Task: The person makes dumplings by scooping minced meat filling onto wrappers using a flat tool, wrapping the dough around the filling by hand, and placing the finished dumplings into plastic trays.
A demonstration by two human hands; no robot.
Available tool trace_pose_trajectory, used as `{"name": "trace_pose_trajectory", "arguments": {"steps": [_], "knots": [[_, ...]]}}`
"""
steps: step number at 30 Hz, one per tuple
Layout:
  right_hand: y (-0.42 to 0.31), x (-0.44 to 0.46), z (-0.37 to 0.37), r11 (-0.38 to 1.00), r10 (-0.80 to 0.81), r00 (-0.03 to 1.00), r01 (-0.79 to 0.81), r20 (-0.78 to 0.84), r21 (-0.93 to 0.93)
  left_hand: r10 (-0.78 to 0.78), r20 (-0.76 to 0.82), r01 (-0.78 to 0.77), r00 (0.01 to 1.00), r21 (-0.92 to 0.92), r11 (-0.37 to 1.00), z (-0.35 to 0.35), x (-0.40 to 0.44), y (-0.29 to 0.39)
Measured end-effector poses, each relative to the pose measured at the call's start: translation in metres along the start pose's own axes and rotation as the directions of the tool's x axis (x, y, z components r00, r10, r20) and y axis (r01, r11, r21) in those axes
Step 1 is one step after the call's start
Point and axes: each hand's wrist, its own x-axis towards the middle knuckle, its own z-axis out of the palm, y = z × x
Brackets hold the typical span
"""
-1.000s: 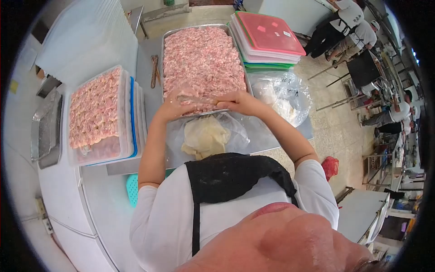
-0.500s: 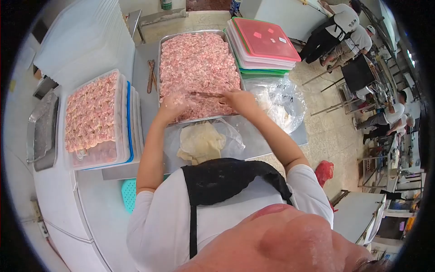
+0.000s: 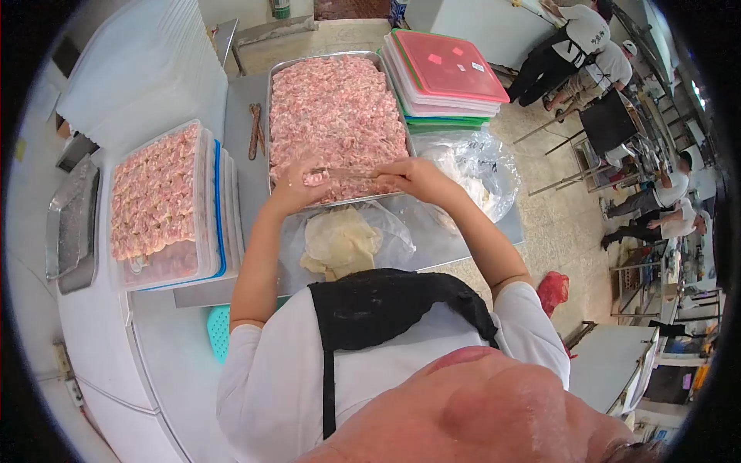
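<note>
A large metal tray point(image 3: 269, 116) heaped with pink minced meat point(image 3: 332, 108) lies in front of me. Over its near edge, my left hand point(image 3: 290, 190) is closed around a small wrapper with meat point(image 3: 315, 178) in it. My right hand point(image 3: 421, 181) grips a thin, flat spreading stick point(image 3: 353, 173), whose far end reaches the meat in my left hand. Pale, thin dough wrappers point(image 3: 340, 235) sit in a plastic bag just below the tray. To the left, a clear plastic box point(image 3: 158, 270) holds rows of meat-topped dumplings point(image 3: 154, 193).
Spare sticks point(image 3: 255, 131) lie left of the tray. Stacked clear containers point(image 3: 147, 69) stand behind the box. Lids, red on top point(image 3: 451, 65), are piled at right, above a plastic bag point(image 3: 482, 174) of white stuff. Several people point(image 3: 587, 35) work far right.
My left hand has turned and come into clearer view with the filled wrapper showing. The stick's tip has shifted up out of the tray's meat to my left hand.
</note>
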Motion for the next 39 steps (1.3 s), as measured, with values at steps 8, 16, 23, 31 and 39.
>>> {"name": "trace_pose_trajectory", "arguments": {"steps": [8,16,23,31,39], "knots": [[0.034,0.008,0.04,0.888,0.188,0.982,-0.162,0.016,-0.43,-0.186,0.03,0.187,0.982,-0.048,0.981,0.002,-0.002,-0.001],[-0.001,-0.008,-0.025,0.96,0.214,0.976,-0.205,-0.03,0.19,-0.065,-0.063,0.052,0.996,-0.188,0.981,-0.022,-0.008,0.05],[0.013,-0.006,0.006,0.993,-0.005,0.999,0.0,0.048,0.119,0.036,0.008,-0.037,0.999,0.06,0.998,-0.005,0.003,0.031],[0.018,-0.009,0.035,0.931,0.125,0.988,-0.147,-0.087,-0.333,-0.285,0.147,0.305,0.947,-0.138,0.942,0.007,0.007,-0.001],[0.019,-0.009,-0.027,0.972,0.192,0.976,-0.203,-0.104,-0.118,0.007,-0.097,-0.019,0.995,-0.131,0.991,-0.019,-0.005,0.047]]}}
